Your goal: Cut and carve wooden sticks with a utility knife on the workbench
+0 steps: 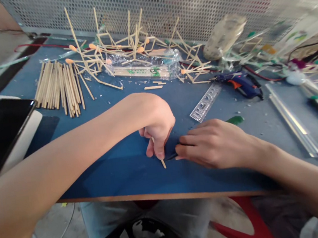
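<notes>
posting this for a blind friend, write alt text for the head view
A person's left hand grips a thin pale wooden stick at a blue tabletop, while the right hand holds a slim dark-tipped tool beside it. Farther back are a loose pile of pale sticks, spindly wooden stick frames, a clear plastic stencil ruler and a blue glue gun.

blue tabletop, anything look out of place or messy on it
Short stick pieces lie loose in front of the plastic-wrapped pack; they look stray compared with the longer sticks grouped at the left.

A black phone [1, 135] lies at the bench's [102, 179] left. A blue glue gun [247, 86] sits beside a clear ruler [206, 102].
</notes>
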A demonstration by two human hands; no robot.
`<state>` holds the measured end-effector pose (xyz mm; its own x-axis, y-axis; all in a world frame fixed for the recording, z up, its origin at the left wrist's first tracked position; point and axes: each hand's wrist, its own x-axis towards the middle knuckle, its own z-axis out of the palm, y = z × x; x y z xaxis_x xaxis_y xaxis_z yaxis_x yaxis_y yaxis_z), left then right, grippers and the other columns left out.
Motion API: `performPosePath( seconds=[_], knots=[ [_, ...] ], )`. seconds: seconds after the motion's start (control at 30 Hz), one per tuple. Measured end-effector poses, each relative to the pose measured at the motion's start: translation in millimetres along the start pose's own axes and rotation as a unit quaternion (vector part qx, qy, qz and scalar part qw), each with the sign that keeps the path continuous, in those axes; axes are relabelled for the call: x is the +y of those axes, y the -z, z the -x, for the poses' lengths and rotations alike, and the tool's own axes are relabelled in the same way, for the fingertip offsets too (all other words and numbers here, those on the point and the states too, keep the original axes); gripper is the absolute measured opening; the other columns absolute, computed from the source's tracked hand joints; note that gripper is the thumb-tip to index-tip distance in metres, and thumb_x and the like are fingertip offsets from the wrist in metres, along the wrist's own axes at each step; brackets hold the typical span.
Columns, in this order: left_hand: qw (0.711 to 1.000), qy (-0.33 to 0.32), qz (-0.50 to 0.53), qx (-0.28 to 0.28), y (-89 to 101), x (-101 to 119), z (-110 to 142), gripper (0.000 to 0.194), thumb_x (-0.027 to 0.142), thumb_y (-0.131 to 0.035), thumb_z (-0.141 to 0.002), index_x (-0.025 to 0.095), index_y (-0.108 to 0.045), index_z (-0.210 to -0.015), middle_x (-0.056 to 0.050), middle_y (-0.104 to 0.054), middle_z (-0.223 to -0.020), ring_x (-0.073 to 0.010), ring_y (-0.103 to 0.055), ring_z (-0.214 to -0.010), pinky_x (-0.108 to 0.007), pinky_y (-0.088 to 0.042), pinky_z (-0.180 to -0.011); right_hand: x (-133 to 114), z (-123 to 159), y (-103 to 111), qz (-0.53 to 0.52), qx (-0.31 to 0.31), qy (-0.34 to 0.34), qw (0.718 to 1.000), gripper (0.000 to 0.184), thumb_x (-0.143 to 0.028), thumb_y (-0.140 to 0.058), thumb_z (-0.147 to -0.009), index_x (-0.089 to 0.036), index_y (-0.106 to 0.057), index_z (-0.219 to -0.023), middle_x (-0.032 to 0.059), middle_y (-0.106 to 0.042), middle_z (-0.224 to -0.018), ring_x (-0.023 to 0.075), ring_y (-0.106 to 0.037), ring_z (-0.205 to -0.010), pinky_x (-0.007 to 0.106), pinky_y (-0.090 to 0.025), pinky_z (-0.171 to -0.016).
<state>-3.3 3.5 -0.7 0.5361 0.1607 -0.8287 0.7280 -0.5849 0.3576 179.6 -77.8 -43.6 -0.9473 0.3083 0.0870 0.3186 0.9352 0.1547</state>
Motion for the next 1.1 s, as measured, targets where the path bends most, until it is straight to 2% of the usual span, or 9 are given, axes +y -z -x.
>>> performPosePath(
  seconds=[0.2, 0.5, 0.67, 0.83, 1.0, 1.1],
  knots=[
    [1.0, -0.007, -0.029, -0.004, 0.7, -2.6, -1.5, 0.022, 0.049, -0.074, -0.078, 0.029, -0.081, -0.078, 0.006, -0.08, -0.091, -0.0168, -0.067, -0.085, -0.024, -0.047, -0.068, -5.7, -0.2, -2.3, -0.006, 0.024, -0.013, 1.0, 0.025, -0.032, -0.043, -0.106, -0.023, -0.063, -0.093, -0.0041, -0.06, -0.068, 0.0141, -0.049, -0.057, 0.033, -0.026, -0.054],
    [1.0, -0.014, -0.014, -0.014, 0.8, -5.5, -4.6, 0.023, 0.05, -0.074, -0.076, 0.028, -0.082, -0.078, 0.002, -0.08, -0.093, -0.0174, -0.066, -0.084, -0.025, -0.046, -0.069, -16.7, 1.0, 0.2, 0.022, 0.014, -0.032, 0.999, 0.023, -0.032, -0.046, -0.105, -0.022, -0.064, -0.095, -0.004, -0.059, -0.069, 0.0144, -0.052, -0.057, 0.034, -0.029, -0.055],
    [1.0, -0.002, -0.019, -0.006, 0.6, -2.0, -2.1, 0.021, 0.048, -0.074, -0.074, 0.029, -0.081, -0.075, 0.003, -0.08, -0.088, -0.017, -0.066, -0.085, -0.023, -0.045, -0.067, -24.2, -0.1, 2.5, 0.045, 0.011, -0.054, 0.997, 0.03, -0.027, -0.039, -0.106, -0.021, -0.066, -0.095, -0.0029, -0.059, -0.067, 0.015, -0.052, -0.055, 0.036, -0.028, -0.053],
    [1.0, 0.004, -0.023, -0.006, 0.7, -1.6, -1.9, 0.024, 0.05, -0.073, -0.075, 0.028, -0.081, -0.075, 0.005, -0.08, -0.088, -0.0159, -0.067, -0.085, -0.021, -0.043, -0.062, -18.7, 1.8, 1.6, 0.056, 0.015, -0.017, 0.998, 0.024, -0.029, -0.046, -0.104, -0.021, -0.066, -0.094, -0.0028, -0.06, -0.068, 0.0141, -0.051, -0.056, 0.034, -0.026, -0.053],
    [1.0, -0.013, -0.024, -0.006, 1.1, -3.6, -1.6, 0.024, 0.05, -0.073, -0.076, 0.028, -0.082, -0.076, 0.003, -0.08, -0.091, -0.0187, -0.066, -0.085, -0.026, -0.046, -0.067, -12.6, 3.0, 1.0, 0.047, 0.013, -0.03, 0.998, 0.02, -0.028, -0.049, -0.103, -0.02, -0.065, -0.096, -0.003, -0.06, -0.069, 0.0139, -0.05, -0.057, 0.034, -0.026, -0.054],
    [1.0, -0.011, -0.017, -0.006, 0.9, -4.6, -1.7, 0.025, 0.051, -0.072, -0.077, 0.027, -0.081, -0.074, 0.002, -0.08, -0.092, -0.0183, -0.065, -0.085, -0.025, -0.044, -0.068, -10.8, 3.1, 3.4, 0.027, 0.017, -0.03, 0.999, 0.025, -0.032, -0.046, -0.105, -0.022, -0.062, -0.087, -0.0036, -0.057, -0.067, 0.014, -0.049, -0.057, 0.034, -0.027, -0.054]
  ],
)
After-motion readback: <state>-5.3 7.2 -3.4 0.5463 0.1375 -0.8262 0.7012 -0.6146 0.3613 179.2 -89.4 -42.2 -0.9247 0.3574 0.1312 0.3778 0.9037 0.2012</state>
